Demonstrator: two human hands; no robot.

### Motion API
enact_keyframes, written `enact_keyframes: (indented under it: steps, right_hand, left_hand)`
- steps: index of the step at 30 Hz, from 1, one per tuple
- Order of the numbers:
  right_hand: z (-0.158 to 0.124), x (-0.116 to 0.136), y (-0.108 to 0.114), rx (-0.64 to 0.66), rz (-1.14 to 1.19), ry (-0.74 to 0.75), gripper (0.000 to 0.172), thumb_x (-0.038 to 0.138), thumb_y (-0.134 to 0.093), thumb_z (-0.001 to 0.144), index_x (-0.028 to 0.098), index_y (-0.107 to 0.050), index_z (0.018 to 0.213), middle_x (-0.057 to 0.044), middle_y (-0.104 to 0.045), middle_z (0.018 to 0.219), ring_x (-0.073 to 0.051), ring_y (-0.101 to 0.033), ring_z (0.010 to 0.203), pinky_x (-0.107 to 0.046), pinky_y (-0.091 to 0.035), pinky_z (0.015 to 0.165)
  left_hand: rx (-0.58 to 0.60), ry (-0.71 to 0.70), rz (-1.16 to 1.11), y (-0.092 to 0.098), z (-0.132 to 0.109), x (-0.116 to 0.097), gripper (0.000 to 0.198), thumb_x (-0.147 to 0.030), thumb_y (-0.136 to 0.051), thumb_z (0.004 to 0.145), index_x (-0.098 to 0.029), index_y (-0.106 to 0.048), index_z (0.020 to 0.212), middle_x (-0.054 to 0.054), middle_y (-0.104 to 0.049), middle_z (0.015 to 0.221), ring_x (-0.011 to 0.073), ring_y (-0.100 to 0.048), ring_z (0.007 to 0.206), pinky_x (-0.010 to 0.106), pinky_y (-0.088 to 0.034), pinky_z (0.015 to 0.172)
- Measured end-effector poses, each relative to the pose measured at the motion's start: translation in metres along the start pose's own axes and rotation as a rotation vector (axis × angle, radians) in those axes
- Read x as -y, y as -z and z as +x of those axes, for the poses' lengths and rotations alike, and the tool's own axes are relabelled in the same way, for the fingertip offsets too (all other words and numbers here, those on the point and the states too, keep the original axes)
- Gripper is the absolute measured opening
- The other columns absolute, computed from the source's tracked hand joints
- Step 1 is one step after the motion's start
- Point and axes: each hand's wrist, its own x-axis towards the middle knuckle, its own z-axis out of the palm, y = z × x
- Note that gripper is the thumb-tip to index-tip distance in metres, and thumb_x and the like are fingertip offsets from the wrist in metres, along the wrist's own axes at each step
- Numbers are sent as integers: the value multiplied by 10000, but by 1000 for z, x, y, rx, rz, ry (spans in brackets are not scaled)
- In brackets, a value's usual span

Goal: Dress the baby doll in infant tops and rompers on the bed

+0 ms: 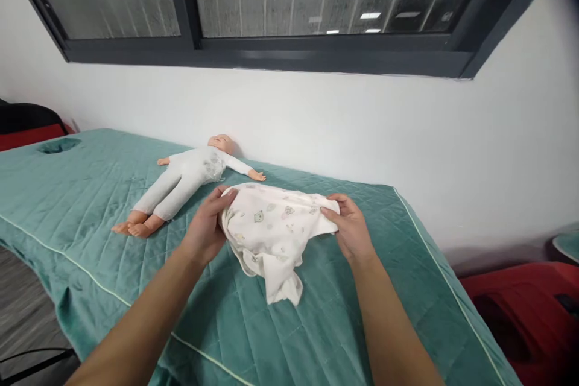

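Between my two hands hangs a small white baby garment (275,223) printed with little animal figures; its lower part dangles in folds above the bed. My left hand (208,223) grips its left edge, thumb on top and fingers behind the cloth. At the other end my right hand (350,226) pinches the upper right corner. Beyond my left hand a baby doll (192,172) lies on its back, its head near the wall and its feet toward the left front. White fabric covers the doll's body, with a grey patch on the chest; its hands and feet are bare.
A green quilted cover (113,163) spreads over the bed, with a hole (60,145) at its far left. Behind the bed rise a white wall (316,126) and a dark-framed window (294,54). Red objects stand at the left (29,136) and right (525,295).
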Motion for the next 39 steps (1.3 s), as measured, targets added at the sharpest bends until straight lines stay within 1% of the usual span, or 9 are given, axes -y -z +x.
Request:
enact_keyframes:
  steps: [4,8,14,16,23,30,32,35,39]
  right_hand:
    - [5,-7,3,-237,-96,182,263,318,-740,729,228,-627,948,-20,-634,986,-175,-587,904,-306,-473,810]
    - [2,-10,-3,-391,-265,268,253,388,-680,788,213,-633,964,-63,-636,1086,-198,-572,1020,-338,-454,912]
    - [-7,0,-8,-31,84,-66,482,663,-454,885,236,-627,1024,-71,-696,1045,-231,-647,932,-361,-518,810]
    - [-9,2,-4,-6,75,-92,451,631,-533,864,246,-615,1084,-64,-688,1127,-239,-639,1005,-358,-516,858]
    - [-11,3,-3,349,-245,-37,745,350,-839,655,288,-509,1319,-34,-519,1419,-242,-482,1296,-378,-374,1098]
    - [-12,5,-6,283,-138,-44,408,294,-717,758,263,-637,1157,-15,-656,1193,-235,-602,1082,-354,-458,958]
    - [-11,9,-2,185,-22,-81,355,333,-718,764,271,-643,1105,-11,-683,1111,-224,-638,953,-339,-497,842]
    - [-6,9,6,-20,-13,-8,309,341,-741,746,263,-640,1028,-18,-686,1072,-209,-638,912,-321,-499,797]
    - [2,-1,14,-85,-248,92,232,302,-694,771,233,-643,987,-56,-683,1051,-217,-620,967,-363,-484,879]
  left_hand:
    - [-26,-143,190,-35,-3,-38,296,-303,-796,670,-168,-579,817,-2,-632,777,131,-600,694,221,-471,595]
    - [-134,-372,238,-77,-11,-43,278,-298,-719,759,-190,-652,1006,26,-673,972,172,-648,887,295,-529,787]
    - [517,-32,197,-96,-22,6,367,-284,-683,791,-224,-656,1152,86,-689,1155,282,-652,1058,418,-542,886]
    - [571,-4,269,-85,-18,28,399,-220,-644,795,-233,-635,1194,97,-677,1198,288,-638,1104,450,-511,953]
    - [400,-579,876,-56,6,80,600,-38,-522,743,-272,-583,1292,59,-546,1393,264,-455,1325,463,-331,1150]
    - [152,-780,1192,-67,28,62,185,-204,-565,851,-228,-659,1008,74,-633,1192,297,-461,1195,459,-341,1041]
    - [166,-770,1164,-73,27,47,73,-252,-570,863,-218,-635,868,65,-652,1102,281,-485,1139,419,-361,991]
    - [192,-550,1045,-82,22,25,171,-328,-542,893,-217,-551,763,-1,-603,778,190,-538,803,310,-403,764]
    - [38,-434,803,-87,16,7,297,-386,-523,909,-203,-463,683,-50,-428,626,124,-422,632,243,-326,614]
